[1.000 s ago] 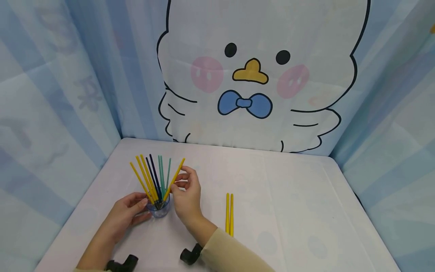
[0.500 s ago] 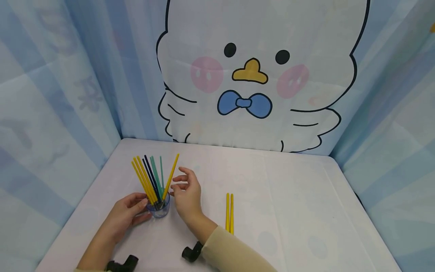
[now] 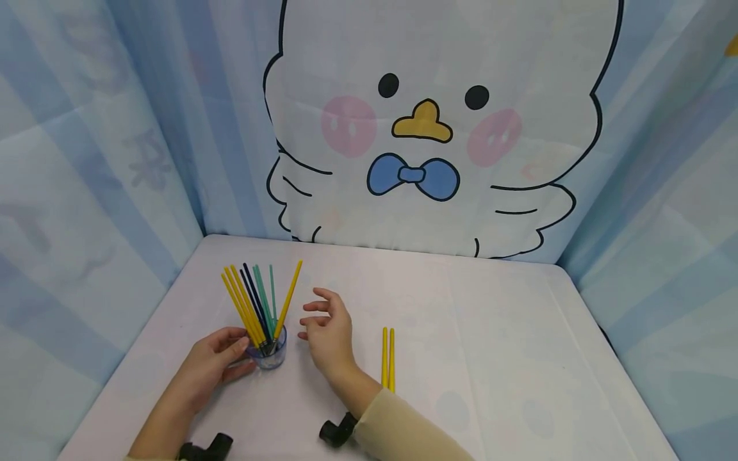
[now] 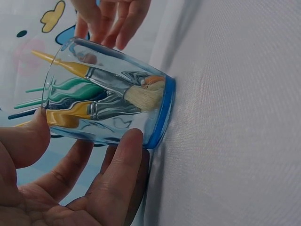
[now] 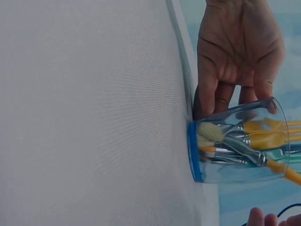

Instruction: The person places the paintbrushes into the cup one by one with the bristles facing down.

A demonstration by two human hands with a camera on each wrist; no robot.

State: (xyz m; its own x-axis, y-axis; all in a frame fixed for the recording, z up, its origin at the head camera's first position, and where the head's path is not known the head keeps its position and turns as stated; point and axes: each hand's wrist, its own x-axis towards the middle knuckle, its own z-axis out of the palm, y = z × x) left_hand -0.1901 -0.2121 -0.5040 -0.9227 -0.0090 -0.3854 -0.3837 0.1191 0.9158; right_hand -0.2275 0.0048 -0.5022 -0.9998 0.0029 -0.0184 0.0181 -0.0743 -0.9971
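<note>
My left hand (image 3: 210, 365) holds a clear blue-based cup (image 3: 270, 362) upright on the table, thumb at its rim and fingers along its side. Several paintbrushes stand in it bristles down, as the left wrist view shows: yellow-handled (image 4: 70, 66), green (image 4: 70, 88) and dark blue (image 3: 261, 301). One yellow paintbrush (image 3: 288, 298) leans apart to the right against the rim. Just right of the cup hovers my right hand (image 3: 331, 336), fingers loosely bent and holding nothing. Two yellow sticks (image 3: 385, 355), like brush handles, lie side by side beyond my right sleeve, which hides their lower ends.
A white cloth covers the table (image 3: 507, 358). Behind it hangs a curtain (image 3: 432, 211) with a cartoon bird, and blue-striped curtains (image 3: 86, 192) close off both sides. Black wrist-worn devices (image 3: 207, 447) sit near both forearms.
My right hand has let go of the yellow paintbrush and drawn away to the right. That brush now leans against the cup's rim. My left hand stays at the cup.
</note>
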